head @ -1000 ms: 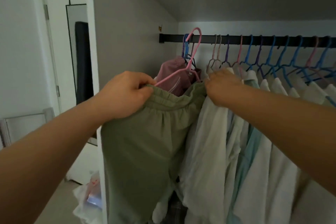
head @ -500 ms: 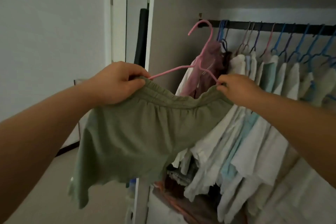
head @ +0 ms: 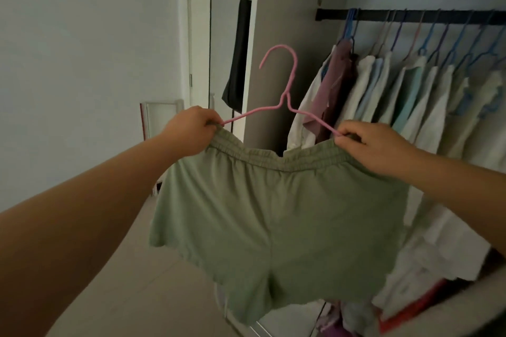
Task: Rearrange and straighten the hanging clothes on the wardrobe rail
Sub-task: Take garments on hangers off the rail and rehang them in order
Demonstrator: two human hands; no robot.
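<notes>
A pair of green shorts (head: 273,213) hangs spread out on a pink hanger (head: 287,90), held in front of me and off the rail. My left hand (head: 189,131) grips the waistband and the hanger's left end. My right hand (head: 375,145) grips the waistband and the hanger's right end. The hanger's hook points up, free in the air, left of the black wardrobe rail (head: 410,18). Several pale shirts (head: 410,96) and a mauve garment (head: 331,85) hang from the rail on blue and pink hangers.
The grey wardrobe side panel (head: 287,8) stands just behind the hanger. A tall mirror (head: 224,35) with a black cloth (head: 238,63) draped over it leans left of it. Piled clothes (head: 410,304) lie low in the wardrobe. Tiled floor (head: 123,282) lies below left.
The pink hanger with the green shorts has come off the rail and moved left and down, away from the wardrobe. Both hands have spread the waistband wide. My view has turned left.
</notes>
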